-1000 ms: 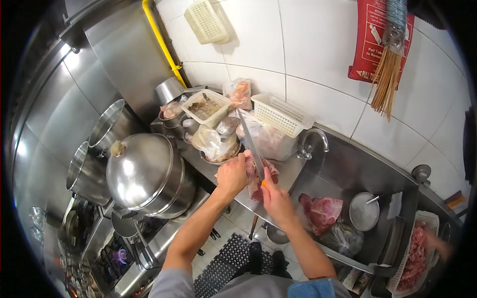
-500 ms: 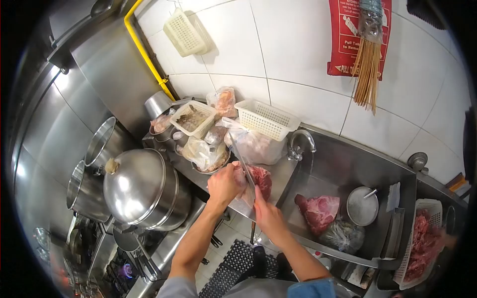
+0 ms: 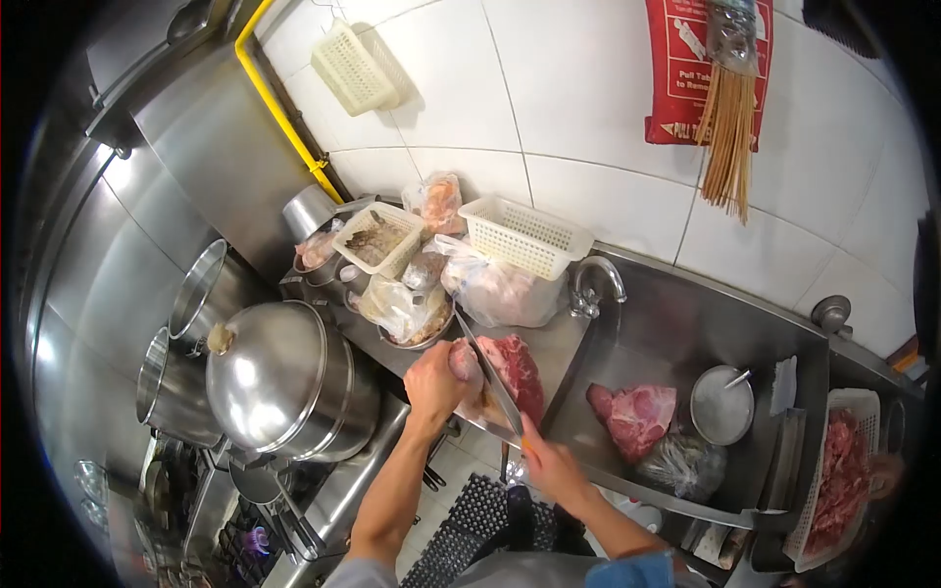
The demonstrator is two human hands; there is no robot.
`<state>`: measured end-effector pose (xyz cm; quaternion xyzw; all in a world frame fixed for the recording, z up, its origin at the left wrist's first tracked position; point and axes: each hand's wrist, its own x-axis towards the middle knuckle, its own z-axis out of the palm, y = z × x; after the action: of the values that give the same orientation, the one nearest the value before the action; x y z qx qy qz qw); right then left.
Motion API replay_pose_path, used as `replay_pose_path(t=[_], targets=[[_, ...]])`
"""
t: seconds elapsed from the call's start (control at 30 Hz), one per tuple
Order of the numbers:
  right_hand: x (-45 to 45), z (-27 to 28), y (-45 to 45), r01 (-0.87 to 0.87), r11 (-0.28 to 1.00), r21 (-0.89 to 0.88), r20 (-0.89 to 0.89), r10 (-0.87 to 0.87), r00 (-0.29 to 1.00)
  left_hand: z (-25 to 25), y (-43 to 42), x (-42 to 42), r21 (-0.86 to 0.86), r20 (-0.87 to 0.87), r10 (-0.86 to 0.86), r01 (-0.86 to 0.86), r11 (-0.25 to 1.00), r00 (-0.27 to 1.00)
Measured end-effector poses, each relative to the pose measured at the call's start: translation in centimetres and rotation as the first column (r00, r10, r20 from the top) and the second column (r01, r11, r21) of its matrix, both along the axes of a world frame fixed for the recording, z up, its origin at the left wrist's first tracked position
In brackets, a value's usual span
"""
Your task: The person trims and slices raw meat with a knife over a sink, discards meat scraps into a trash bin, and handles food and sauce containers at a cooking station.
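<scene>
Left hand (image 3: 432,384): meat (image 3: 518,368) clamped by fingers
Right hand (image 3: 557,470): knife (image 3: 493,380) gripped by fingers
Tabletop (image 3: 567,340): bounded by sink (image 3: 655,338), three o'clock

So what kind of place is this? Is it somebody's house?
Probably a restaurant kitchen rather than a house: there's a lit gas burner, a very big steel pot with a domed lid, and a long metal sink.

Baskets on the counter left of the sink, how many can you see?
2: a basket holding food, and a second basket near the tap, behind the plastic bag. Any stacked beneath would be hidden.
</scene>
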<state>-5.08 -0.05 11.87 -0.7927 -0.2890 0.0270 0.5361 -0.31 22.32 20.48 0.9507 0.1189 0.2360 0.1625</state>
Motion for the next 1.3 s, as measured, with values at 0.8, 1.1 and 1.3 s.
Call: replay_pose_path(t=[0.8, 1.1, 1.3], targets=[[4.5, 2.4, 3.3, -0.054, 0.962, -0.268, -0.245, -0.013, 0.969, -11.6, 3.6, 2.0, -0.591, 0.014, 0.146, -0.110, 0.799, 0.989], [5.5, 1.4, 0.3, -0.179, 0.944, -0.277, -0.192, 0.129, 0.973, -11.8, 4.5, 0.3, -0.804, -0.106, 0.123, -0.157, 0.574, 0.987], [6.7, 0.7, 3.6, -0.141, 0.945, -0.295, -0.236, 0.071, 0.969, -11.4, 5.9, 0.3, -0.758, -0.181, 0.006, -0.144, 0.636, 0.983]])
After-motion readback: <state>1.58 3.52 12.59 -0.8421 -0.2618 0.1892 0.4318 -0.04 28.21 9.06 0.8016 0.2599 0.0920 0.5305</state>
